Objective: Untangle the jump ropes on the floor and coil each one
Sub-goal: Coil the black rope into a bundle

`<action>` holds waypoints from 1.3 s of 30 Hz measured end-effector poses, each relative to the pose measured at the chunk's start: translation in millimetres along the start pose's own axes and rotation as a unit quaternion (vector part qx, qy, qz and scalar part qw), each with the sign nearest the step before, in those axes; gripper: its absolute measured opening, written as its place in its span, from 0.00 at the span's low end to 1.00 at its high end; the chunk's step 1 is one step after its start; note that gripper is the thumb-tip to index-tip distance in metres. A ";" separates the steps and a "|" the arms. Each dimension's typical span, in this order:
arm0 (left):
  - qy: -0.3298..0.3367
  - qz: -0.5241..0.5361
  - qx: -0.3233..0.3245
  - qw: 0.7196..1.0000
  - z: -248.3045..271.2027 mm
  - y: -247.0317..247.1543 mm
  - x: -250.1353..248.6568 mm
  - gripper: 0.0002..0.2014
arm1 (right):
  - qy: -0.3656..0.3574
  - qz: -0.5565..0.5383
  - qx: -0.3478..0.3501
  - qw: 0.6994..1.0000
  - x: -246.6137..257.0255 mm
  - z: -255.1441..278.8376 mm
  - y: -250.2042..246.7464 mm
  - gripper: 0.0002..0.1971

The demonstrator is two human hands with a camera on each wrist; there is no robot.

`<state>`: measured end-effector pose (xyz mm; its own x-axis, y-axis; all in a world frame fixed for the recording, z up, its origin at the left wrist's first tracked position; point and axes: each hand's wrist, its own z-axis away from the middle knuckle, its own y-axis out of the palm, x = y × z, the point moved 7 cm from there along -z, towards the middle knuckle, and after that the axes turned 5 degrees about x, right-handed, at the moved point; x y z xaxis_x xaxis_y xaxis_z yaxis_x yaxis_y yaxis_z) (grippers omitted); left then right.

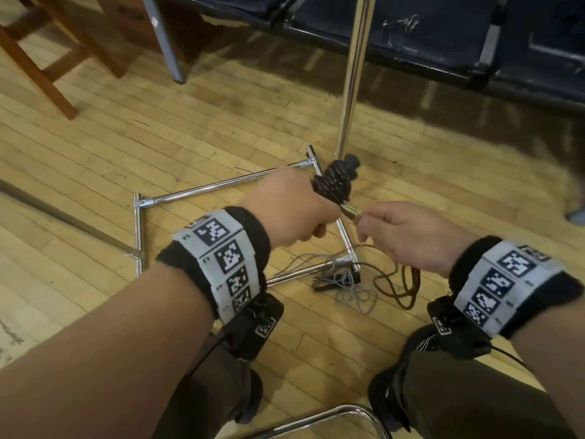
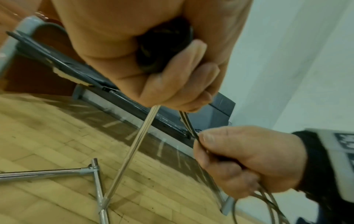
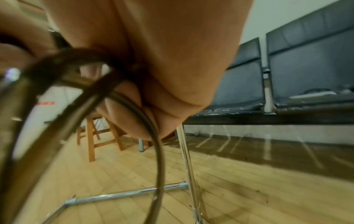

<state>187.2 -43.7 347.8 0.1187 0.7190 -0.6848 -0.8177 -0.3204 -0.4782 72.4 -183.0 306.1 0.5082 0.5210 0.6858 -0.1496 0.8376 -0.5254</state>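
My left hand [image 1: 297, 213] grips a pair of black jump-rope handles [image 1: 334, 182] with brown rope wound round them; the left wrist view shows the fingers curled about the black grip [image 2: 164, 45]. A short taut stretch of brown rope [image 2: 188, 125] runs to my right hand [image 1: 383, 226], which pinches it between thumb and fingers. The rest of that rope [image 1: 395, 286] hangs from my right palm in loose loops [image 3: 159, 151] down to the floor. A second, thin grey rope [image 1: 357, 294] lies tangled on the floor beside its dark handle [image 1: 329, 280].
A chrome tube frame [image 1: 221, 185] lies on the wooden floor with an upright chrome pole [image 1: 351, 77] rising from it. Dark padded bench seats [image 1: 411, 33] stand behind, a wooden stool [image 1: 47, 58] at far left. My knees and shoes are below.
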 end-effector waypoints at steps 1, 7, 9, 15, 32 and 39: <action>-0.011 0.007 -0.024 1.000 -2.8 -6.6 3.5 0.07 | -0.002 0.042 0.020 0.999 2.6 -0.2 6.9 0.12; -0.042 -0.221 -0.051 0.973 -12.0 -12.1 19.3 0.10 | -0.053 0.199 0.110 0.972 42.0 12.1 38.0 0.10; -0.031 -0.301 0.003 0.953 -13.7 4.6 23.1 0.13 | -0.101 0.229 0.112 0.962 58.1 18.4 41.7 0.14; 0.060 -0.459 0.162 0.871 -7.3 47.5 19.8 0.17 | -0.114 0.157 0.055 0.979 64.9 25.5 16.3 0.13; 0.166 -0.270 0.217 0.923 20.6 68.6 -17.1 0.07 | -0.065 -0.117 0.031 0.991 12.0 12.9 -18.4 0.22; 0.143 -0.071 0.086 0.984 11.6 18.4 -19.7 0.07 | -0.014 -0.173 0.030 0.984 7.4 2.7 -1.5 0.21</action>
<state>163.3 -56.5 358.9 0.3713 0.5386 -0.7564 -0.8617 -0.1035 -0.4967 74.1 -179.9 313.4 0.5147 0.2063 0.8321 -0.0224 0.9735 -0.2275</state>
